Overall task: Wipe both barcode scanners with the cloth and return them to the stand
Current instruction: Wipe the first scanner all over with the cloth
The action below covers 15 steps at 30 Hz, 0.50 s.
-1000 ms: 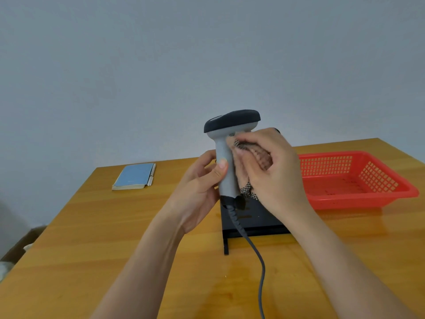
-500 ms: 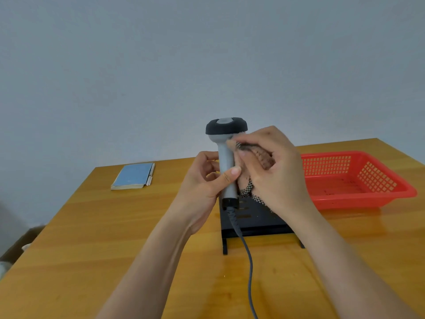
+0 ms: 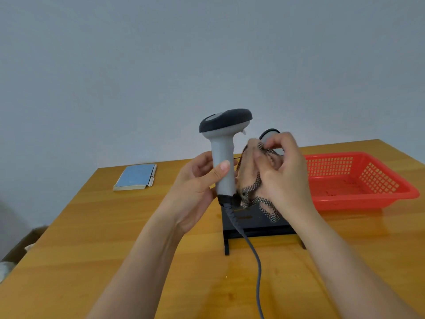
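Observation:
My left hand (image 3: 195,187) grips the grey handle of a barcode scanner (image 3: 224,143) and holds it upright above the table, its dark head on top. A grey cable (image 3: 250,247) hangs from its base. My right hand (image 3: 282,178) pinches a brown checkered cloth (image 3: 250,180) just right of the handle, a small gap between them. A second scanner (image 3: 269,134) stands behind my right hand, mostly hidden. The black stand (image 3: 255,224) sits on the table below both hands.
A red plastic basket (image 3: 358,180) lies at the right of the wooden table (image 3: 92,238). A blue notebook (image 3: 135,177) with a pen beside it lies at the back left. A cardboard box shows at the left edge, below table level.
The scanner has turned in my left hand so its head points right. My right hand has drawn the cloth off the handle and a little to the right.

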{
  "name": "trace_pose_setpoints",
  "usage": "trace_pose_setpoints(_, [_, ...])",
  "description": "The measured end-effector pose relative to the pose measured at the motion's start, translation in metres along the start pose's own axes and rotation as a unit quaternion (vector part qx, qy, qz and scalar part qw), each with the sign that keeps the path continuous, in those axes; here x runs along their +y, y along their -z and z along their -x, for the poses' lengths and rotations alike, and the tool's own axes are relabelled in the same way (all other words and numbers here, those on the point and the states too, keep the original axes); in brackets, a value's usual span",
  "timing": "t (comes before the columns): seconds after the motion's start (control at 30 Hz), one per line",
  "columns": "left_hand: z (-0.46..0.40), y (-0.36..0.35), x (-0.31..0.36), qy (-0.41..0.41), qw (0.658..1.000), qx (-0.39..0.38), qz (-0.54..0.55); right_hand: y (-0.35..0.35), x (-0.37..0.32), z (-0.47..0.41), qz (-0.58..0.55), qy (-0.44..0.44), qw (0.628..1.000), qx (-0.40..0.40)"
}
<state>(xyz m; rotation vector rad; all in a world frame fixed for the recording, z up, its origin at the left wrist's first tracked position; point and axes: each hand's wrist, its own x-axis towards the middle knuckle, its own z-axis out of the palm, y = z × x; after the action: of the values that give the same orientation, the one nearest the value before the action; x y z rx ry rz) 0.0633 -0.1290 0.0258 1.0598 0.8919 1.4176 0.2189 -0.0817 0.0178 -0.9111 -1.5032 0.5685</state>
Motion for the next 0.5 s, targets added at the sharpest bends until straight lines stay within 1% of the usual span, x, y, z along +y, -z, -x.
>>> trace_pose_setpoints(0.03, [0.0,0.0,0.001,0.002,1.0,-0.009,0.015,-0.001,0.004,-0.002,0.017,-0.03,0.999,0.016])
trace_pose_setpoints(0.1, [0.001,0.0,0.001,0.011,0.998,-0.029,0.053,-0.003,0.008,-0.003,0.002,-0.086,0.996,0.01])
trace_pose_setpoints(0.2, [0.001,-0.002,-0.001,0.025,0.995,-0.057,0.08,-0.008,0.006,-0.002,-0.087,-0.145,0.985,-0.016])
trace_pose_setpoints(0.3, [0.001,-0.004,-0.001,0.034,0.994,-0.077,0.073,-0.01,0.001,-0.003,-0.2,-0.192,0.959,-0.056])
trace_pose_setpoints(0.37, [0.002,-0.004,-0.001,0.035,0.994,-0.077,0.067,-0.009,-0.003,-0.003,-0.248,-0.206,0.943,-0.084])
trace_pose_setpoints(0.43, [0.001,-0.003,-0.002,0.031,0.995,-0.068,0.071,-0.008,-0.003,-0.003,-0.252,-0.206,0.939,-0.113])
trace_pose_setpoints(0.5, [0.001,-0.002,-0.002,0.027,0.996,-0.051,0.072,-0.007,-0.001,-0.003,-0.206,-0.199,0.948,-0.141])
